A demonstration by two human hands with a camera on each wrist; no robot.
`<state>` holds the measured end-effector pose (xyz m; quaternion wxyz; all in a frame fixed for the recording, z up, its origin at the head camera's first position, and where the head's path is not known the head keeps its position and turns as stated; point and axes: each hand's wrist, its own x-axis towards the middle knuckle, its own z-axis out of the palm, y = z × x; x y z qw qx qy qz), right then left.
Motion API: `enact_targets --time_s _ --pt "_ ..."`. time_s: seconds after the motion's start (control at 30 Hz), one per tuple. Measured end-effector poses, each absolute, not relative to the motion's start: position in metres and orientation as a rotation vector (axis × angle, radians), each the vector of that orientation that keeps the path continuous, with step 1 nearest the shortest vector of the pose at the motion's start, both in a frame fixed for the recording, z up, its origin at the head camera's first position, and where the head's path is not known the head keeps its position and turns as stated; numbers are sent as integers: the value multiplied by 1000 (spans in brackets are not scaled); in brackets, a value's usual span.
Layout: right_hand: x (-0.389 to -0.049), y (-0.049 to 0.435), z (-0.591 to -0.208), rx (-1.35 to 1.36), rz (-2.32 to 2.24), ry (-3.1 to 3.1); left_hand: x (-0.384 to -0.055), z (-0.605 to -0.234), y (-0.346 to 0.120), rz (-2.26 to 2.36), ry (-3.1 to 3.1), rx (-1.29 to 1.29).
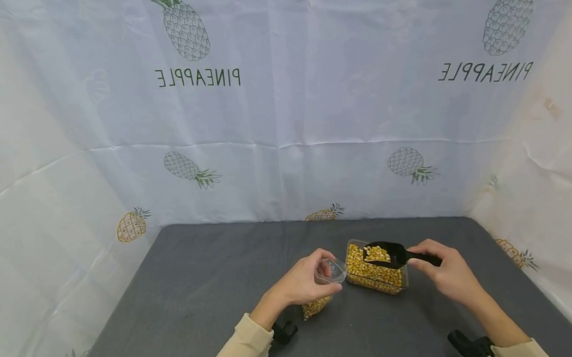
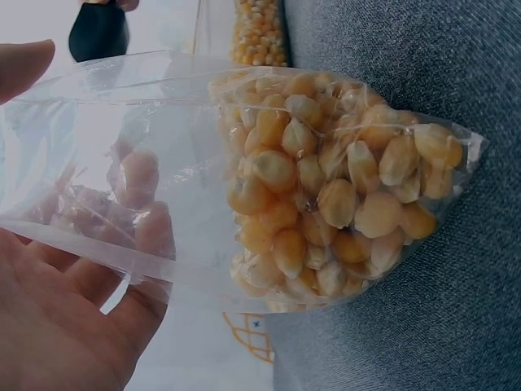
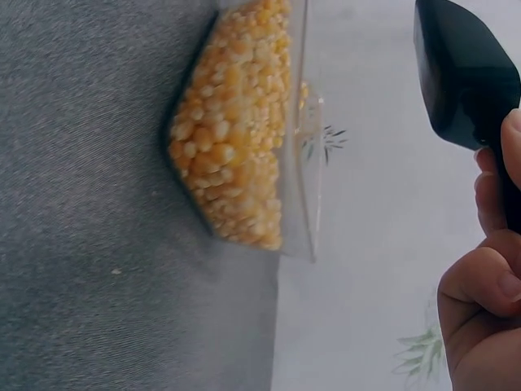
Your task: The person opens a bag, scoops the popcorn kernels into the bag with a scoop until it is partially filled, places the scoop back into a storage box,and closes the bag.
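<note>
My left hand point(image 1: 299, 280) holds a clear plastic bag point(image 2: 191, 187) near its mouth, which is spread into a round opening. Corn kernels point(image 2: 326, 187) fill the bag's lower end, and several fingers show through the clear film. In my right hand point(image 1: 451, 275) is the handle of a black scoop point(image 1: 396, 255), pinched with the thumb on top. Kernels lie in the scoop's bowl, which is raised over a clear rectangular container point(image 1: 406, 278) of corn. The right wrist view shows the scoop above the level of the container's rim point(image 3: 313, 212).
A dark grey cloth-covered table point(image 1: 199, 293) lies under everything. White curtains point(image 1: 281, 102) with pineapple prints enclose the back and sides. Black straps with mounts point(image 1: 284, 332) sit on both wrists. A small pale speck lies on the cloth near the container.
</note>
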<state>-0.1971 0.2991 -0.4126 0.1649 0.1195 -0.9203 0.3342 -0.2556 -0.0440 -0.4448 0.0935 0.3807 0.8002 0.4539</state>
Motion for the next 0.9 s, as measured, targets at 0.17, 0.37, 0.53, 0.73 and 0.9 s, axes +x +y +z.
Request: enact_targets --time_s 0.17,0.37,0.53,0.73,0.9 --pt "-195 294 -406 385 982 -2605 -256 -445 -44 1328 2393 1150" --pt "-196 287 -400 410 980 -2610 -256 -445 -44 1325 2396 1161" --pt "-196 281 -395 435 972 -2616 -256 -445 -44 1327 2394 1159" --pt "-198 275 -389 480 975 -2607 -255 -444 -44 1318 2406 1159" --pt "-199 270 -387 512 974 -2607 -255 -444 -44 1305 2416 1167"
